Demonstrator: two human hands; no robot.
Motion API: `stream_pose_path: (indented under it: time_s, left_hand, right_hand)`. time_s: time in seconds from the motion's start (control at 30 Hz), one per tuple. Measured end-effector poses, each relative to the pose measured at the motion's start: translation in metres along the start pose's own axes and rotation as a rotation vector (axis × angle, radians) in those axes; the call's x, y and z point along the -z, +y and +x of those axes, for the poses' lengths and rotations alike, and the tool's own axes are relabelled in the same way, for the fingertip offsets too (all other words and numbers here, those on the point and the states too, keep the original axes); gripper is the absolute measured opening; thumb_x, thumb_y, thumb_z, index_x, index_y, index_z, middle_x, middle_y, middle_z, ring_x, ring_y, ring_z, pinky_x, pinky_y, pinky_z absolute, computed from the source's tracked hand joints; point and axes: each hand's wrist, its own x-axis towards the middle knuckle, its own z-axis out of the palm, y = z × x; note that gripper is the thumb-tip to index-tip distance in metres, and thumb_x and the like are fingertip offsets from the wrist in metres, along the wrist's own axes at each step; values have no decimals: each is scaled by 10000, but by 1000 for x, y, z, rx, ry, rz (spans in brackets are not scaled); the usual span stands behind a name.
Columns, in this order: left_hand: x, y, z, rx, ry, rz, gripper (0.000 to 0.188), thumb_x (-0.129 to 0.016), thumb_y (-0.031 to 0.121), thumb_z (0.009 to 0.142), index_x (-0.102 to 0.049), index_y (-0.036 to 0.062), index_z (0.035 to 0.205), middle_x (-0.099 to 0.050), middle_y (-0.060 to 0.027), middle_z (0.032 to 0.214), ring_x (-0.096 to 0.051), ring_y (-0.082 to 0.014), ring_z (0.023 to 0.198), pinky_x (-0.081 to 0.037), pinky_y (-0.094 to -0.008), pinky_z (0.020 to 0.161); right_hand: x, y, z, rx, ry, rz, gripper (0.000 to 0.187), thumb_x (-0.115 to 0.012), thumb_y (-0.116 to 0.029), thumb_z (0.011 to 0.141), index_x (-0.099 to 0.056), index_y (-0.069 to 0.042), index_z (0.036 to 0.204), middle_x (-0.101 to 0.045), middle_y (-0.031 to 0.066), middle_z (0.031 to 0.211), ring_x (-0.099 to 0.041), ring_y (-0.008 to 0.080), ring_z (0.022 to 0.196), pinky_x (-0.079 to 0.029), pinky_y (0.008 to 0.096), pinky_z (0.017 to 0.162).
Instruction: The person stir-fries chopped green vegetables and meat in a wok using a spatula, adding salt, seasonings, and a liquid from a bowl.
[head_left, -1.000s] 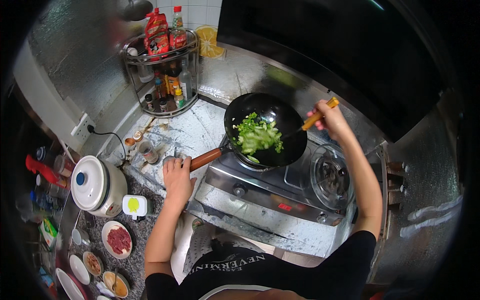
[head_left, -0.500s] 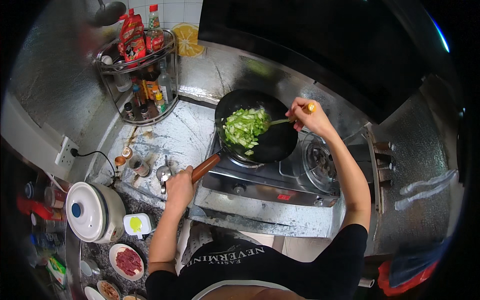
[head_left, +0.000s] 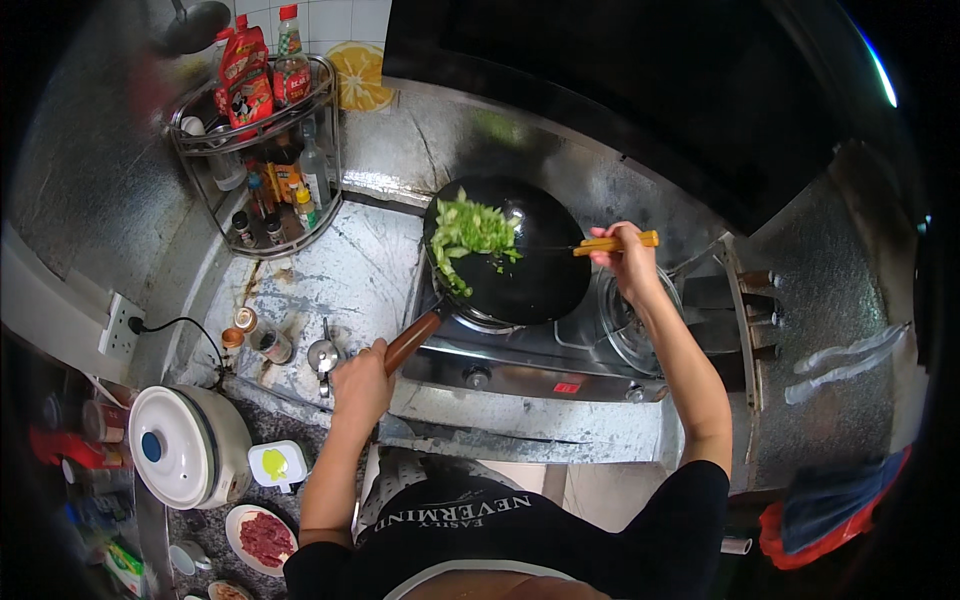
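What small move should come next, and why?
I'd probably have the right hand sweep the chopped greens rightward with the yellow-handled tool: they're bunched on the left side of the wok, leaving its right side mostly bare. The left hand grips the brown handle, which should help steady the wok.

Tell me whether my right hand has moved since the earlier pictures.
Yes: judged against the stove's right knob, the right hand has come nearer to it, down the picture.
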Motion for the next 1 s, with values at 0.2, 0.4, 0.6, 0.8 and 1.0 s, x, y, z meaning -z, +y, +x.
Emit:
stream_pose_path:
  time_s: [0.2, 0.4, 0.6, 0.8, 1.0]
  left_hand:
    - [6, -1, 0, 30, -33, 20, 214, -616, 105, 673, -505, 36, 842, -588, -164, 703, -588, -329, 635, -461, -404, 597]
    - [3, 0, 0, 0, -24, 2, 218, -616, 108, 673, -503, 38, 846, -586, -161, 699, -587, -329, 634, -461, -404, 607]
    - [2, -1, -1, 25, -20, 14, 232, -622, 114, 667, -498, 44, 850, -587, -162, 712, -586, -331, 645, -459, -408, 610]
    - [2, -4, 0, 40, -45, 15, 233, -620, 115, 670, -503, 42, 858, -586, -168, 713, -586, -331, 643, -461, -409, 604]
    - [3, 0, 0, 38, -21, 15, 210, -612, 105, 674, -506, 41, 843, -583, -172, 700, -585, -337, 633, -462, -414, 587]
  right_hand:
    - [8, -73, -32, 61, -140, -606, 187, -412, -152, 842, -499, -18, 744, -610, 115, 747, -527, 122, 433, -430, 206, 371]
    - [-25, -31, -10, 271, -287, -686, 186, -430, -124, 837, -510, -7, 718, -611, 79, 727, -501, 92, 432, -410, 209, 393]
    - [-3, -57, -24, 227, -223, -547, 157, -409, -167, 853, -477, -59, 761, -596, 78, 770, -527, 104, 468, -450, 229, 426]
    - [35, 63, -68, 217, -151, -134, 158, -393, -140, 883, -454, -35, 781, -583, 105, 819, -516, 97, 451, -420, 201, 402]
    - [54, 74, -80, 206, -129, -233, 131, -389, -100, 882, -443, -21, 792, -583, 113, 853, -539, 114, 479, -434, 205, 419]
